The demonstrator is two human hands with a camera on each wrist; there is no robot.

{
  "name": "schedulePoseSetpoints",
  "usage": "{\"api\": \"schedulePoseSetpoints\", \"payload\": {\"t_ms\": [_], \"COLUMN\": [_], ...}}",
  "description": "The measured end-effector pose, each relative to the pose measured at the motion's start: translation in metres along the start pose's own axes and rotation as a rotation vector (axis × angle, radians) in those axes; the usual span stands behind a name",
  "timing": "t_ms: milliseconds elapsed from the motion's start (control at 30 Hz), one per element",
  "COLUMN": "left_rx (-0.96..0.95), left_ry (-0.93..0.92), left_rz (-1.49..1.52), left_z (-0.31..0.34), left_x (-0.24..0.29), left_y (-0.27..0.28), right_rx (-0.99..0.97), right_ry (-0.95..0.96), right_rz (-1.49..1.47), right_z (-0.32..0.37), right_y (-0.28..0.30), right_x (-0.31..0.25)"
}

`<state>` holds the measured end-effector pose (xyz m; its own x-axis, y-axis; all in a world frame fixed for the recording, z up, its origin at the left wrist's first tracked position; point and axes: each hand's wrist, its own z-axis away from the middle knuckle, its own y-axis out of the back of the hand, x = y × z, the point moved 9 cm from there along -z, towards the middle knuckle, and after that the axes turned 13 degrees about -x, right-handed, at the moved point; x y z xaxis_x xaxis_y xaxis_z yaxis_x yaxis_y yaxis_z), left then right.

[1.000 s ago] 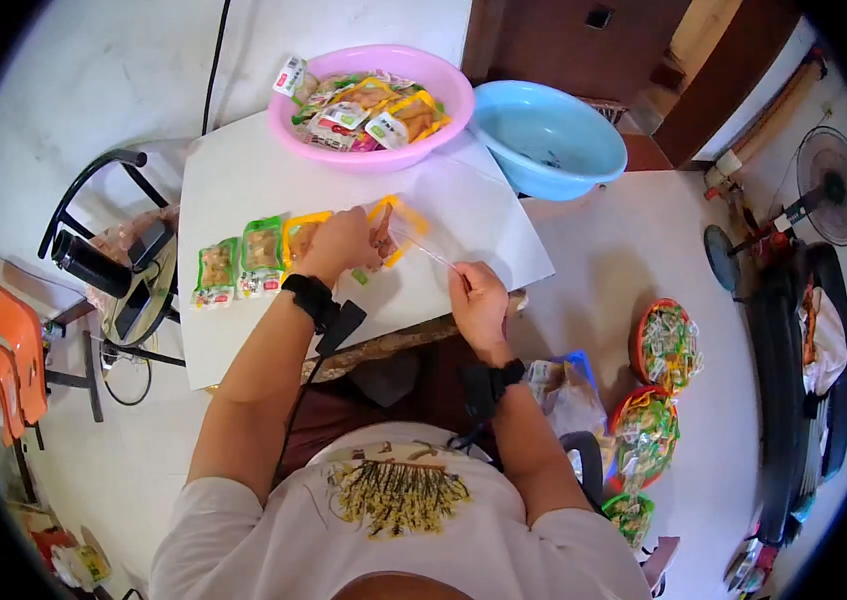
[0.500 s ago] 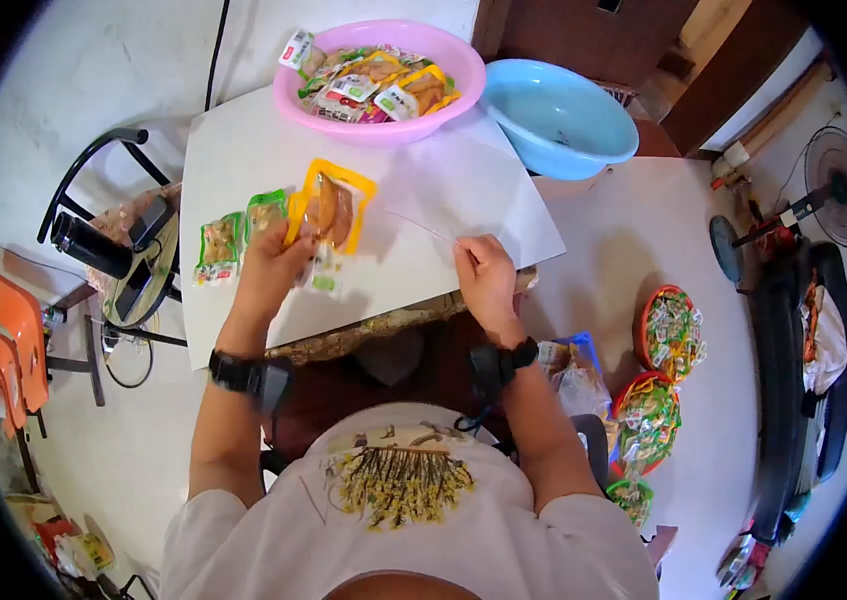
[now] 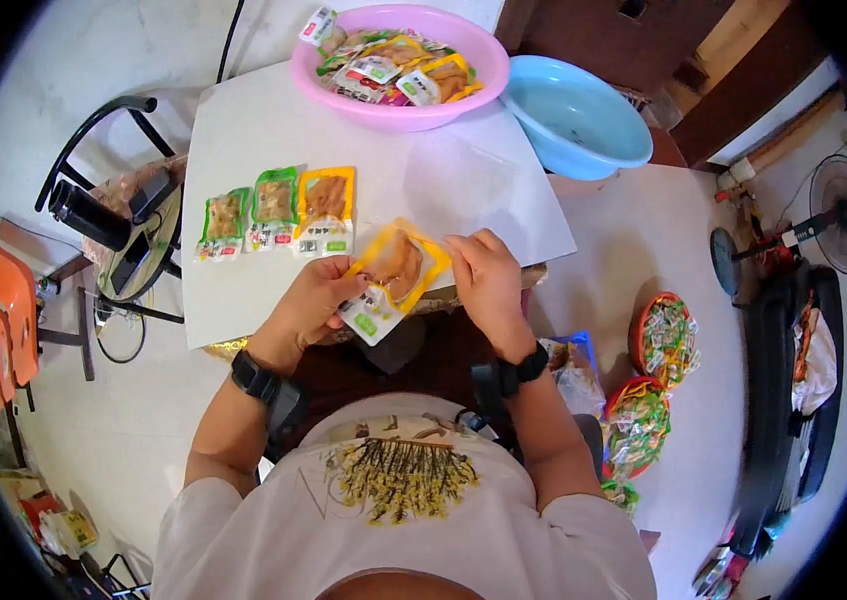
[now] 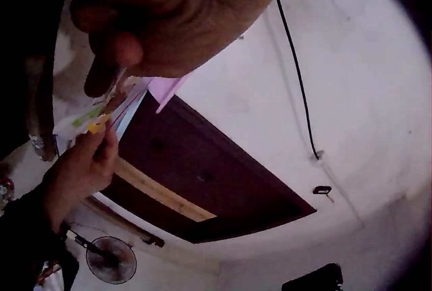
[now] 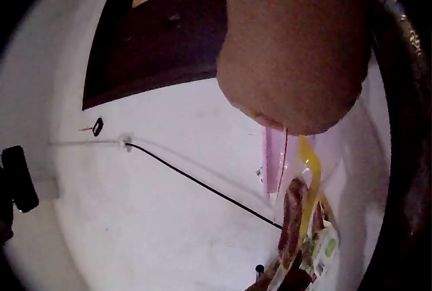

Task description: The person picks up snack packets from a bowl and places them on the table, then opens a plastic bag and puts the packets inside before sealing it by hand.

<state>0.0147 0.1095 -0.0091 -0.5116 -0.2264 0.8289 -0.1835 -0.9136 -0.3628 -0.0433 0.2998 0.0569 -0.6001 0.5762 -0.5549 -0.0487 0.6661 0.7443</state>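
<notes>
Between the hands is a yellow-edged packet (image 3: 399, 268) of brown food. The left hand (image 3: 306, 305) pinches its left side. At the packet's upper right corner, the right hand (image 3: 489, 290) pinches clear plastic, which looks like a bag (image 3: 459, 185) above the white table (image 3: 244, 315). A thin red line runs along the clear plastic (image 5: 284, 159) below the right hand (image 5: 293, 48) in the right wrist view. Two green-edged packets (image 3: 225, 220) (image 3: 274, 205) and another yellow-edged packet (image 3: 327, 205) lie in a row on the table's left side.
A pink basin (image 3: 399, 115) full of packets stands at the table's back, beside a blue basin (image 3: 579, 120). A black-framed chair (image 3: 94, 150) is on the left. Baskets of packets (image 3: 666, 340) (image 3: 637, 428) stand on the floor at right.
The left hand has lifted a yellow-edged packet off the table and brought it right and nearer the body, tilted, up to the right hand. The other yellow-edged packet now shows uncovered.
</notes>
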Motion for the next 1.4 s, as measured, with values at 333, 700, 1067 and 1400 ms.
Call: {"api": "schedulePoseSetpoints", "payload": {"t_ms": [333,700,1067,1400], "left_rx": [-0.085,0.463,0.170,0.245], "left_ry": [-0.219,-0.204,-0.621,-0.295], "left_rz": [0.233,-1.270,-1.664,-1.967], "left_z": [-0.026,-0.009,-0.012,-0.072], "left_x": [0.001,0.038,0.066,0.057], "left_y": [-0.006,0.004,-0.055,-0.064], "right_rx": [-0.160,-0.203,-0.045,-0.061], "right_ry": [0.109,0.028,0.020,-0.047], "right_rz": [-0.126,-0.170,-0.246,-0.314], "right_z": [0.003,0.009,0.017,0.022], "right_y": [-0.017,-0.025,-0.019,-0.027], "right_x": [-0.025,-0.012,0.009,0.024]}}
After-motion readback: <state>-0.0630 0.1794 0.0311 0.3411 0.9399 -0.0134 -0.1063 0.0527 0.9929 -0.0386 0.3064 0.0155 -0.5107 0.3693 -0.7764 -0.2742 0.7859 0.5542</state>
